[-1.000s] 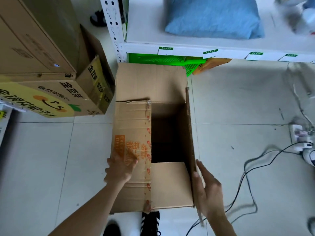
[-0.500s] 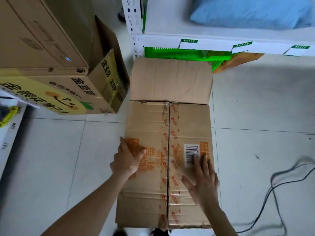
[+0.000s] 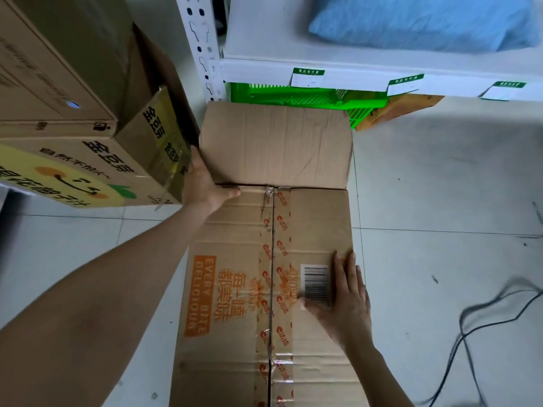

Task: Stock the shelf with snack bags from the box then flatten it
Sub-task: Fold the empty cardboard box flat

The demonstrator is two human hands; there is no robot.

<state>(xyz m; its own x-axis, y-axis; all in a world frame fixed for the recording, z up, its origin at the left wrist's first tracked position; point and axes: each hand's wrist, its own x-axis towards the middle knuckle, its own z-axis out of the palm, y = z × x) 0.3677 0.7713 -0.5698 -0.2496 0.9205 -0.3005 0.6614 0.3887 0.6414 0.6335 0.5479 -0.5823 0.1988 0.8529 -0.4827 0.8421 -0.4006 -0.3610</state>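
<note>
A brown cardboard box with orange print and a barcode lies on the tiled floor, its two long flaps folded shut along a taped seam. Its far flap stands open toward the shelf. My left hand grips the left edge at the fold of that far flap, thumb lying on the box top. My right hand presses flat with straight fingers on the right flap beside the barcode. A blue snack bag lies on the white shelf.
Stacked cardboard boxes stand close on the left, touching distance from my left hand. A green plastic basket and an orange carton sit under the shelf. Black cables trail over the floor at right.
The right flap was folded down over the dark opening, closing the box top. My left hand then slid forward from the orange print to the far flap's fold. My right hand stayed pressing near the barcode.
</note>
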